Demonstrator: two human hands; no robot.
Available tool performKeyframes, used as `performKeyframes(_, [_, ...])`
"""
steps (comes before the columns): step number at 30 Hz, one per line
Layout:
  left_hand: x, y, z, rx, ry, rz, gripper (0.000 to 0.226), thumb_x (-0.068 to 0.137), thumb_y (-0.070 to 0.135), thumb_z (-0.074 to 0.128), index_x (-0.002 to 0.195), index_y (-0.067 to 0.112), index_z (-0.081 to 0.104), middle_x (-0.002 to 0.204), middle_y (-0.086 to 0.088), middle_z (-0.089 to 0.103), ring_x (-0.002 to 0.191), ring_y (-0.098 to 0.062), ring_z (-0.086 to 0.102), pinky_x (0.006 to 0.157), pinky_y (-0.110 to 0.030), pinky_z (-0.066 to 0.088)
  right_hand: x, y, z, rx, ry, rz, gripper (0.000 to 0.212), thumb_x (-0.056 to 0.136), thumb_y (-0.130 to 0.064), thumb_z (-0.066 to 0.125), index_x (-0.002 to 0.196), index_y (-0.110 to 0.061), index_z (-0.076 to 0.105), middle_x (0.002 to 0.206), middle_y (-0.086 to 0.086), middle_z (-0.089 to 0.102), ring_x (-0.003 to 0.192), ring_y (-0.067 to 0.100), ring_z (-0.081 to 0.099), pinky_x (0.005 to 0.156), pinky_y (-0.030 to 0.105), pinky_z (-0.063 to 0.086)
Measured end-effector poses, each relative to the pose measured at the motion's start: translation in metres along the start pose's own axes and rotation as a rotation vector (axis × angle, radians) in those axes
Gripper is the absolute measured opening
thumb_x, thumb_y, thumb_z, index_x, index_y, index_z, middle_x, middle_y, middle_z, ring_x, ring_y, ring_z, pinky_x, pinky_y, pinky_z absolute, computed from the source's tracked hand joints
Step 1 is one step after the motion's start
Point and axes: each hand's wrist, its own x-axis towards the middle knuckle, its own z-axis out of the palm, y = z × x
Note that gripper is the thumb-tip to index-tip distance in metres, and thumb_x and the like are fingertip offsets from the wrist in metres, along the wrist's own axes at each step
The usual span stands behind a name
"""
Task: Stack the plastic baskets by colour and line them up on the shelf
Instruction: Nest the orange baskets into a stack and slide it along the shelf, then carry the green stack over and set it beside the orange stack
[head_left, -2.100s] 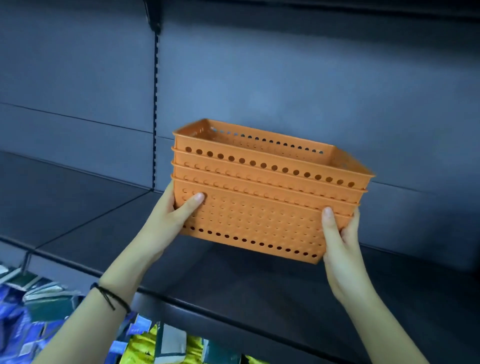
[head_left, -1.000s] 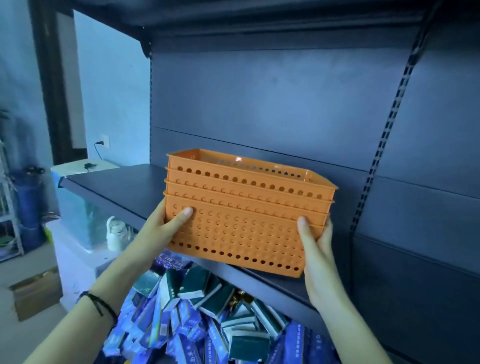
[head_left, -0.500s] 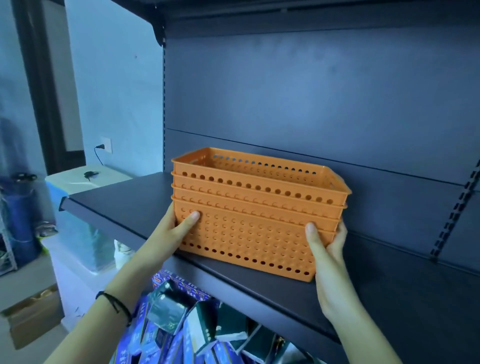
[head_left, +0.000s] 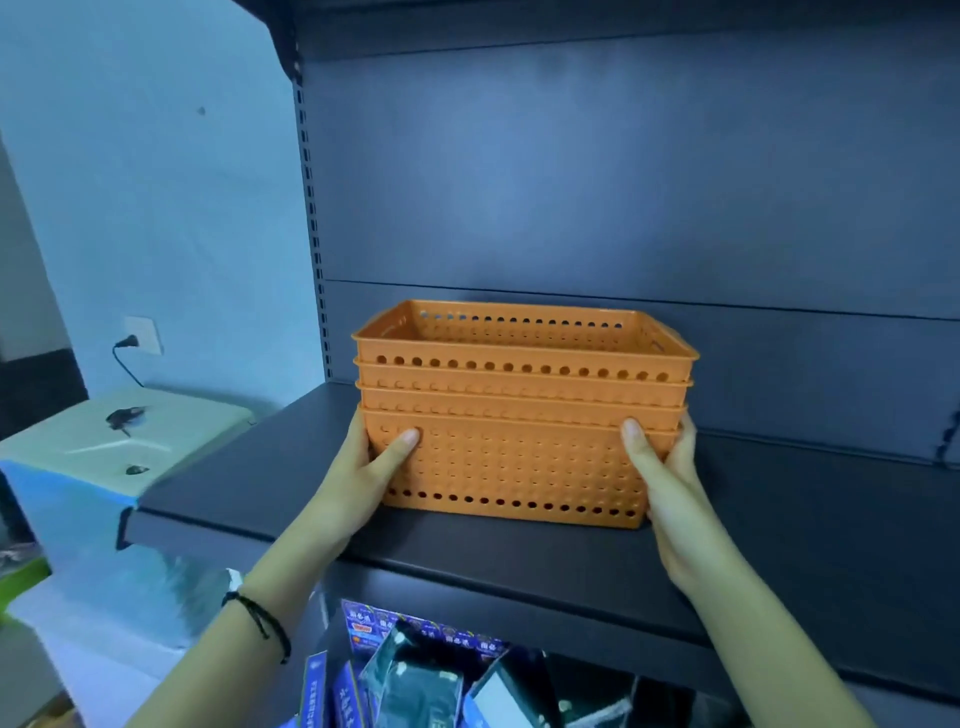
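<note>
A stack of several nested orange plastic baskets (head_left: 519, 447), perforated with round holes, stands on the dark shelf (head_left: 779, 525) near its left end. My left hand (head_left: 363, 467) grips the stack's left end, thumb across the front wall. On the opposite end my right hand (head_left: 662, 467) holds it the same way. The bottom of the stack looks level with the shelf board and seems to rest on it. No baskets of another colour are in view.
The shelf's left edge (head_left: 127, 525) ends just left of the stack. Beyond it stands a pale lidded box (head_left: 119, 436) under a wall socket (head_left: 143, 335). Below the shelf lie several blue and dark packets (head_left: 415, 675). An upper shelf (head_left: 571, 21) hangs overhead.
Both hands carried the orange stack leftward along the shelf and lowered it onto the board near the left end. The grip has stayed the same throughout.
</note>
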Motion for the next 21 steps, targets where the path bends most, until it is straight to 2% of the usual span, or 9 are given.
performKeyframes(5, [0.045,-0.023,-0.034,0.038,-0.066,-0.074,0.075,0.077,0.06,0.057,0.142,0.033,0.031,0.136,0.01,0.054,0.125,-0.01,0.051,0.108,-0.041,0.038,0.032,0.003,0.035,-0.067,0.069,0.066,0.068,0.09,-0.051,0.054,0.145,-0.047,0.016,0.135,-0.018,0.049,0.126,0.011,0.047,0.111,0.044,0.034])
performKeyframes(10, [0.083,-0.033,-0.038,0.078,-0.039,-0.111,0.059,0.092,0.044,0.052,0.142,0.024,0.028,0.137,0.003,0.05,0.124,-0.016,0.047,0.109,-0.044,0.036,0.055,0.008,0.06,-0.102,0.149,0.081,0.067,0.093,-0.05,0.051,0.147,-0.043,0.012,0.136,-0.013,0.046,0.126,0.015,0.046,0.109,0.043,0.034])
performKeyframes(15, [0.096,-0.043,-0.03,0.042,0.0,-0.132,0.061,0.094,0.042,0.048,0.144,0.02,0.021,0.132,0.005,0.044,0.121,-0.016,0.043,0.108,-0.044,0.035,0.07,0.011,0.073,-0.086,0.217,0.071,0.065,0.094,-0.047,0.05,0.147,-0.04,0.013,0.14,-0.009,0.046,0.123,0.014,0.046,0.1,0.036,0.037])
performKeyframes(18, [0.103,-0.044,-0.031,0.022,-0.003,-0.168,0.06,0.095,0.043,0.047,0.145,0.02,0.021,0.137,0.002,0.046,0.122,-0.019,0.045,0.107,-0.045,0.036,0.078,0.012,0.076,-0.091,0.231,0.109,0.067,0.094,-0.046,0.051,0.148,-0.039,0.013,0.141,-0.008,0.046,0.127,0.018,0.046,0.108,0.043,0.037])
performKeyframes(21, [0.103,-0.044,-0.027,0.045,0.028,-0.241,0.055,0.097,0.034,0.048,0.145,0.019,0.024,0.141,-0.002,0.046,0.127,-0.024,0.045,0.107,-0.044,0.036,0.081,0.011,0.077,-0.106,0.243,0.116,0.067,0.095,-0.045,0.052,0.148,-0.039,0.012,0.132,-0.01,0.047,0.122,0.017,0.047,0.103,0.039,0.038])
